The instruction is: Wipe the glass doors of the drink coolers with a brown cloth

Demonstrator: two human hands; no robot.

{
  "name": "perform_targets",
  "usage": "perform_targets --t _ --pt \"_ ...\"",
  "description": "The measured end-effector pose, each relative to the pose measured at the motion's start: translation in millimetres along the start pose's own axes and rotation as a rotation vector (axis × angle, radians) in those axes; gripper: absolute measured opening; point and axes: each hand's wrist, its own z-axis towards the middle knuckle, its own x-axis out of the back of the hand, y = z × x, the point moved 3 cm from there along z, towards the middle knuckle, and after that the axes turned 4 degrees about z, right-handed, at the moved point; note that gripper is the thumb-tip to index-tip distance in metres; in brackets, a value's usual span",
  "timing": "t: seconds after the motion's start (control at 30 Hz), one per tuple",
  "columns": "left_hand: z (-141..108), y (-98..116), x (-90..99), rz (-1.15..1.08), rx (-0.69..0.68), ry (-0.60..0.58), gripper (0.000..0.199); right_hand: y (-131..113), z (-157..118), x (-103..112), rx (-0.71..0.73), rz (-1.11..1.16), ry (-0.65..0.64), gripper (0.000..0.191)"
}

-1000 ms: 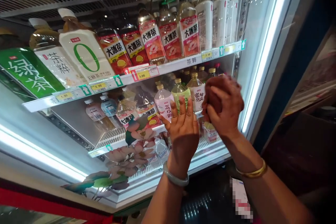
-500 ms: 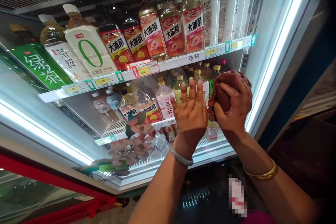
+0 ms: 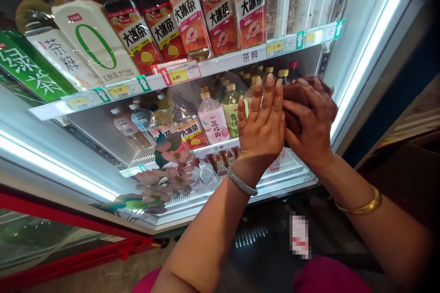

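Note:
My left hand (image 3: pixel 263 126) is raised in front of the drinks cooler, its palm turned away from me and its fingers stretched out, with nothing seen in it. Right beside it, my right hand (image 3: pixel 312 121) has its fingers wrapped round a bunched brown cloth (image 3: pixel 295 96). The cloth lies close to the left hand's fingers; whether they touch is hard to tell. Both hands are before the cooler's glass (image 3: pixel 233 78), which has flower decorations (image 3: pixel 165 181) at its lower left. A grey bangle is on the left wrist and a gold one on the right.
Behind the glass, an upper shelf (image 3: pixel 227 63) bears large tea bottles (image 3: pixel 190 18). Smaller bottles, among them a pink one (image 3: pixel 213 119), stand on the shelf below. A red frame (image 3: pixel 68 254) runs along the lower left. Bright light strips line both sides of the cooler.
Both hands have moved up slightly in view and closer together, the right hand still gripping the cloth. The view has shifted, with the upper bottles now higher and further left.

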Motion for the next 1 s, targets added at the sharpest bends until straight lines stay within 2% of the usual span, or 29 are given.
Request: perform_targets --t 0.07,0.1,0.2,0.27,0.37,0.43,0.57,0.73,0.9,1.0 --pt "-2 1 -2.1 0.026 0.003 0.001 0.062 8 0 0 0.065 0.008 0.018 0.045" --pt "-3 2 -3.2 0.048 0.001 0.007 0.062 12 -1 1 0.078 0.011 0.070 0.050" --pt "-6 5 -7.2 0.096 0.015 0.040 0.062 19 -8 2 -0.001 -0.010 0.209 0.063" --pt "-7 8 -10.0 0.100 0.028 0.060 0.063 16 -9 1 -0.032 -0.024 0.162 0.060" --pt "-7 13 -12.8 0.076 0.057 0.064 0.063 14 -3 3 0.089 -0.008 0.024 0.053" --pt "-7 17 -14.2 0.054 0.084 0.042 0.062 20 0 9 0.134 -0.008 0.045 0.054" --pt "-9 26 -19.7 0.008 0.122 -0.028 0.061 31 -9 12 -0.019 -0.027 0.155 0.055" --pt "-12 33 -23.9 0.023 0.138 -0.015 0.060 24 -12 9 0.134 -0.028 0.014 0.048" --pt "-11 36 -21.6 -0.041 0.154 -0.072 0.059 37 -23 14 -0.062 -0.085 0.143 0.053" --pt "-10 38 -21.7 -0.086 0.182 -0.105 0.060 28 -25 10 -0.008 -0.135 0.057 0.040"
